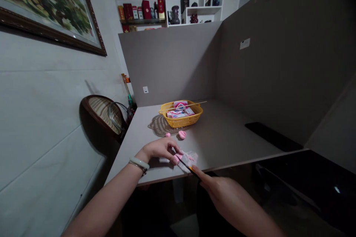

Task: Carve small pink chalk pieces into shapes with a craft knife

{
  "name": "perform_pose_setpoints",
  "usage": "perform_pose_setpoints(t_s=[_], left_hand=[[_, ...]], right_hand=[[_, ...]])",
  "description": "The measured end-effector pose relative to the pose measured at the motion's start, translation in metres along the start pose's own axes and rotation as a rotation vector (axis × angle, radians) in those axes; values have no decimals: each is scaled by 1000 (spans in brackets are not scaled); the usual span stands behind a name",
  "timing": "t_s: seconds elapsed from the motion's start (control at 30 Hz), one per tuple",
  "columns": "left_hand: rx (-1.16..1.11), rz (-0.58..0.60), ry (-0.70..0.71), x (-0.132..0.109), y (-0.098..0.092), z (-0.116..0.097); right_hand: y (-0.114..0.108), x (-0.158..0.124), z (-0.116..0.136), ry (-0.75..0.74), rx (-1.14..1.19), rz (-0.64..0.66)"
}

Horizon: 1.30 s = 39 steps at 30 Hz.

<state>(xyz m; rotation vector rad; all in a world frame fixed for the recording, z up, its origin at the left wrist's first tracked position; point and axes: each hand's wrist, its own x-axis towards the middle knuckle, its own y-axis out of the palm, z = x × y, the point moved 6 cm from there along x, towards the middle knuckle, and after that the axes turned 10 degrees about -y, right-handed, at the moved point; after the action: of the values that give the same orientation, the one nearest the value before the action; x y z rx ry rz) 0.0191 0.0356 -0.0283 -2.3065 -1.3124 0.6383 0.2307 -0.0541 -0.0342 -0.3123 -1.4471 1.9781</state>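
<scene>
Holding a black tool (185,165) in closed grip, the right hand (222,194) nears pink plastic (189,160); left hand's (160,150) grip on it unclear.

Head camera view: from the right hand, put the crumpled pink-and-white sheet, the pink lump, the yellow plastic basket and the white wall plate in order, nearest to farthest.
1. Crumpled pink-and-white sheet, front of the grey table, just ahead of the right hand.
2. Pink lump, mid-table.
3. Yellow plastic basket, toward the table's back.
4. White wall plate, on the back wall, left of the basket.
</scene>
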Motion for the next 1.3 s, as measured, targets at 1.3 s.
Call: perform_pose_setpoints(t_s=[1.3], left_hand=[[20,-47,-9,-3,-6,-1]], right_hand=[[13,11,6,42,-84,69]])
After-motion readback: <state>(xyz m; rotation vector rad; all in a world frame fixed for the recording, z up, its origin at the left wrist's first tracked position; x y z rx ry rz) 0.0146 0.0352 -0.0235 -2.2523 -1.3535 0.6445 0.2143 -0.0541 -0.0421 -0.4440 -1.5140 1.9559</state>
